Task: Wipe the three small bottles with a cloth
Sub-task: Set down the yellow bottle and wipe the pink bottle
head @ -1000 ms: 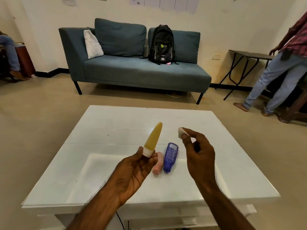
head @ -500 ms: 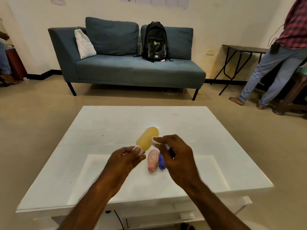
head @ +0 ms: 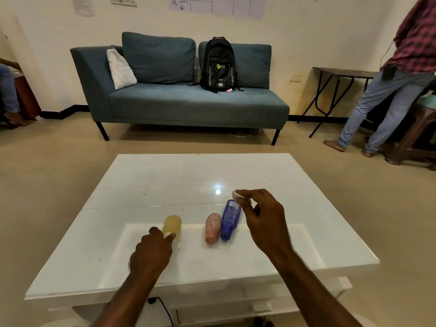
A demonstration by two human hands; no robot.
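Observation:
Three small bottles lie on the white glossy table. The yellow bottle lies at the left, and my left hand pinches its white cap end against the tabletop. The pink bottle and the blue bottle lie side by side to its right, caps toward me. My right hand hovers just right of the blue bottle, with a small white cloth wad pinched between thumb and forefinger above that bottle's far end.
A teal sofa with a black backpack and a white pillow stands beyond the table. A person in jeans stands at the right by a dark folding table. Another person's legs show at the far left.
My left hand has lowered the yellow bottle from the air onto the table, left of the other two. My right hand, still pinching the cloth, has drawn away from it to the right.

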